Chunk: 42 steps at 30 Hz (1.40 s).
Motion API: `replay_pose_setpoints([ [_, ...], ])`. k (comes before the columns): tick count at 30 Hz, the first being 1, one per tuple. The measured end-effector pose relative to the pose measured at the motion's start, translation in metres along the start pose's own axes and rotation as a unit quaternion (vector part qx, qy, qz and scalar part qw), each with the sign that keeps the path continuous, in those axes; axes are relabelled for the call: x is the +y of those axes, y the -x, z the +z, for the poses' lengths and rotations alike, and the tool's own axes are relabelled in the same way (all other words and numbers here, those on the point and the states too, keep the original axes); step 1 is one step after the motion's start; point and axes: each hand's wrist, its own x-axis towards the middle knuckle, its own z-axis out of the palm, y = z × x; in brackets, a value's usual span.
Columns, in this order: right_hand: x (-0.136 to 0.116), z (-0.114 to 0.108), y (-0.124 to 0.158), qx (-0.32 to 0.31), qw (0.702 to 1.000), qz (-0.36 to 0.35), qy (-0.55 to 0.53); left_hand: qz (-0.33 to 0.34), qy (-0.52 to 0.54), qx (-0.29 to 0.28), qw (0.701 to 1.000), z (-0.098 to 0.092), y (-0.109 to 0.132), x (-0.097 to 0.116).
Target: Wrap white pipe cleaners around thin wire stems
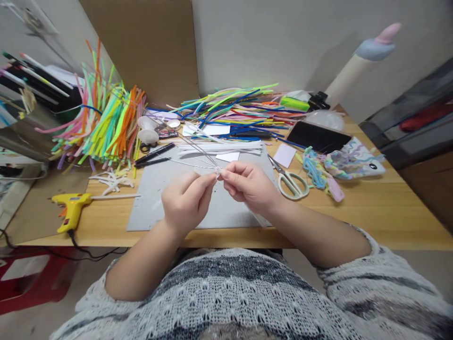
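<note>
My left hand (184, 200) and my right hand (250, 185) meet above the grey mat, fingertips pinched together. Between them is a small white piece (218, 170), mostly covered by the fingers. Several thin metal wires (201, 150) run from it up and to the left. Below my right hand a pale strip (260, 218) shows at the mat's front edge; whether it joins the held piece I cannot tell. Behind the hands lies a bundle of white pipe cleaners (219, 149). Scissors (292, 182) with pale handles rest just right of my right hand.
The grey mat (148, 212) lies on a wooden table. At left are a yellow glue gun (72, 208) with its cord, and upright bundles of coloured pipe cleaners (113, 127). More pipe cleaners (240, 108) lie behind. A dark phone (318, 136) and pastel yarn-like pieces (339, 165) are at right.
</note>
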Motion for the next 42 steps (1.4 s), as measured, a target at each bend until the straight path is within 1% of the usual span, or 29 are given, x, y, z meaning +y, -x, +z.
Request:
replay_pose_setpoints([
  [4,0.000,0.003,0.003,0.051,0.991,-0.059,0.107,0.039,-0.038,-0.002,0.999,-0.005,-0.002,0.000],
  [6,0.000,0.003,0.005,0.074,0.971,-0.096,0.208,0.058,-0.058,-0.011,0.997,-0.008,-0.004,0.000],
  [7,0.000,0.003,0.006,0.080,0.950,-0.120,0.275,0.070,-0.069,-0.018,0.995,-0.010,-0.005,0.000],
  [8,0.000,0.002,0.007,0.081,0.922,-0.146,0.350,0.082,-0.082,-0.025,0.993,-0.012,-0.007,-0.001],
  [9,0.000,0.001,0.008,0.077,0.885,-0.170,0.427,0.093,-0.096,-0.033,0.990,-0.015,-0.009,-0.001],
  [11,0.001,0.000,0.011,0.061,0.799,-0.201,0.564,0.103,-0.113,-0.053,0.987,-0.021,-0.017,-0.003],
  [13,0.003,0.000,0.013,0.049,0.724,-0.214,0.654,0.091,-0.104,-0.085,0.987,-0.025,-0.026,-0.006],
  [14,0.004,0.000,0.013,0.046,0.700,-0.219,0.679,0.084,-0.093,-0.106,0.986,-0.027,-0.031,-0.008],
  [15,0.005,0.000,0.013,0.043,0.686,-0.225,0.691,0.080,-0.082,-0.128,0.985,-0.027,-0.037,-0.009],
  [16,0.006,0.001,0.013,0.040,0.682,-0.232,0.692,0.083,-0.072,-0.148,0.983,-0.027,-0.042,-0.011],
  [18,0.007,0.001,0.013,0.038,0.696,-0.246,0.673,0.089,-0.053,-0.171,0.980,-0.026,-0.051,-0.012],
  [19,0.007,0.001,0.012,0.039,0.710,-0.248,0.657,0.085,-0.038,-0.167,0.982,-0.025,-0.053,-0.013],
  [20,0.006,0.001,0.011,0.044,0.729,-0.246,0.637,0.077,-0.018,-0.146,0.986,-0.024,-0.054,-0.013],
  [21,0.005,0.000,0.010,0.050,0.751,-0.239,0.613,0.064,0.000,-0.110,0.992,-0.024,-0.052,-0.013],
  [22,0.003,-0.001,0.009,0.058,0.777,-0.229,0.583,0.055,0.010,-0.056,0.997,-0.023,-0.048,-0.013],
  [24,-0.004,-0.003,0.007,0.083,0.835,-0.210,0.502,0.077,-0.001,0.095,0.993,-0.022,-0.035,-0.012],
  [26,-0.011,-0.005,0.006,0.102,0.891,-0.182,0.404,0.146,-0.030,0.251,0.957,-0.017,-0.019,-0.010],
  [27,-0.015,-0.006,0.005,0.102,0.916,-0.162,0.352,0.158,-0.028,0.295,0.942,-0.013,-0.012,-0.008],
  [28,-0.019,-0.006,0.005,0.094,0.939,-0.136,0.302,0.120,-0.007,0.295,0.948,-0.008,-0.007,-0.006],
  [29,-0.022,-0.007,0.004,0.077,0.958,-0.105,0.254,0.046,0.026,0.244,0.968,-0.003,-0.004,-0.004],
  [30,-0.024,-0.007,0.004,0.054,0.974,-0.072,0.210,-0.021,0.057,0.183,0.981,0.002,-0.004,-0.002],
  [31,-0.026,-0.007,0.004,0.028,0.984,-0.038,0.170,-0.068,0.084,0.133,0.985,0.008,-0.005,-0.001],
  [32,-0.027,-0.008,0.004,0.000,0.991,-0.006,0.136,-0.087,0.104,0.090,0.987,0.012,-0.008,0.000],
  [33,-0.027,-0.008,0.004,-0.028,0.994,0.025,0.107,-0.078,0.115,0.060,0.989,0.015,-0.012,-0.001],
  [34,-0.027,-0.008,0.004,-0.052,0.994,0.054,0.084,-0.053,0.118,0.038,0.991,0.017,-0.015,-0.002],
  [36,-0.025,-0.008,0.004,-0.087,0.990,0.100,0.041,0.000,0.111,0.010,0.994,0.019,-0.020,-0.007],
  [37,-0.024,-0.008,0.003,-0.096,0.989,0.114,0.020,0.011,0.107,0.004,0.994,0.019,-0.021,-0.010],
  [39,-0.023,-0.008,0.002,-0.097,0.988,0.120,-0.018,-0.002,0.111,0.005,0.994,0.019,-0.019,-0.014],
  [42,-0.023,-0.009,0.001,-0.068,0.994,0.079,-0.038,-0.045,0.141,0.027,0.989,0.019,-0.011,-0.015],
])
